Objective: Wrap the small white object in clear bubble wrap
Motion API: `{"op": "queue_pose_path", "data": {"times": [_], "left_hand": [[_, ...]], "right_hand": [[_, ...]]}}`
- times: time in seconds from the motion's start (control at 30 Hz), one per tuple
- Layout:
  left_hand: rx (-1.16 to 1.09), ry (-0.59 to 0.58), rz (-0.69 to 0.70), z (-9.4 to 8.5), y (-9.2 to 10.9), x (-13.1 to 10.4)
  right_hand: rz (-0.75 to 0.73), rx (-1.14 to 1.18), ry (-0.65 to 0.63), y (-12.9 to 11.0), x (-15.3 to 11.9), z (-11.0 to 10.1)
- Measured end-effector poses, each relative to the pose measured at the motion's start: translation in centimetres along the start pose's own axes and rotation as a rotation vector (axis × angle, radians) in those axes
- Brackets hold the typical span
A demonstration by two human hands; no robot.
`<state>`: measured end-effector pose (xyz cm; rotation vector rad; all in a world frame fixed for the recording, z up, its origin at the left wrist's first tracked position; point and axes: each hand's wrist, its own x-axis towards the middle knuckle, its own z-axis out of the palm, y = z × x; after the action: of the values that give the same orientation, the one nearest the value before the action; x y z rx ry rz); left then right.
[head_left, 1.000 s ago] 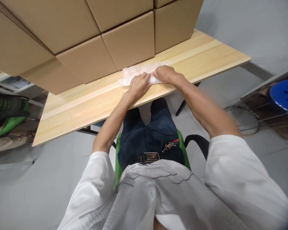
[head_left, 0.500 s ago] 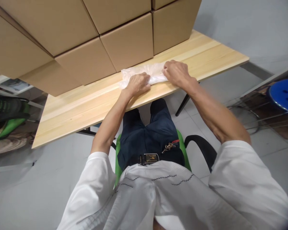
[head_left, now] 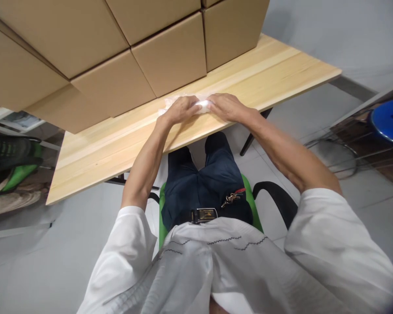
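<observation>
Sitting at the bench (head_left: 91,159), the person wears a white short-sleeved shirt (head_left: 196,266) crossed near its hem by dark zigzag lines. Below it comes a black belt with a metal-framed belt buckle (head_left: 206,214); the gold-toned mark on its dark plate is too small to read. A bunch of keys (head_left: 230,199) with a red tag hangs at the right hip, over navy trousers (head_left: 199,189). Under the legs shows the green seat (head_left: 256,213) of a chair, with a black armrest (head_left: 278,200) on the right. Farther out, both forearms reach over the front edge of the bench, whose top is pale, striped wood. The left hand (head_left: 181,109) and the right hand (head_left: 227,107) sit side by side, slightly apart, each with its fingers curled over and its thumb on the near side, pinching a crumpled roll of translucent plastic wrap (head_left: 203,104). The wrap lies on the bench between the front edge and the boxes, its glossy middle showing between the thumbs and a loose end poking out past the left hand. Just beyond it, brown cardboard boxes (head_left: 170,54) stand stacked close together. Off to the right is a round blue stool (head_left: 391,117) with dark holes.
</observation>
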<state>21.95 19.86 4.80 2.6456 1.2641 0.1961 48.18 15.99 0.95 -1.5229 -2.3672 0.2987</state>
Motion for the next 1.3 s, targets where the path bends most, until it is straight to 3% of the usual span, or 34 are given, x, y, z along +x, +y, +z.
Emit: {"op": "queue_pose_path", "data": {"times": [0.23,0.47,0.6,0.77,0.87,1.03,1.17,1.3], "left_hand": [[0.04,0.066,-0.102,1.1,-0.9,2.3],[0.004,0.007,-0.143,0.5,-0.8,3.4],[-0.042,-0.005,-0.094,0.4,-1.7,4.4],[0.069,-0.01,-0.128,1.7,-2.1,5.0],[0.097,0.032,-0.176,2.6,-2.1,4.8],[0.074,0.09,-0.167,3.3,-2.4,4.5],[0.095,0.101,-0.169,3.5,-2.3,4.6],[0.075,0.139,-0.171,3.4,-1.8,3.4]], "right_hand": [[0.084,-0.006,-0.012,0.8,1.6,-0.7],[0.099,0.013,-0.054,3.0,3.0,-1.6],[0.127,0.016,-0.112,3.6,3.2,-2.4],[0.241,-0.044,0.009,3.5,2.4,-0.7],[0.218,-0.073,0.098,3.5,1.6,0.7],[0.064,-0.066,0.219,1.4,0.0,0.4],[-0.091,-0.056,0.142,-2.0,-0.5,0.6],[-0.087,-0.017,0.09,-3.3,-0.4,1.7]]}}
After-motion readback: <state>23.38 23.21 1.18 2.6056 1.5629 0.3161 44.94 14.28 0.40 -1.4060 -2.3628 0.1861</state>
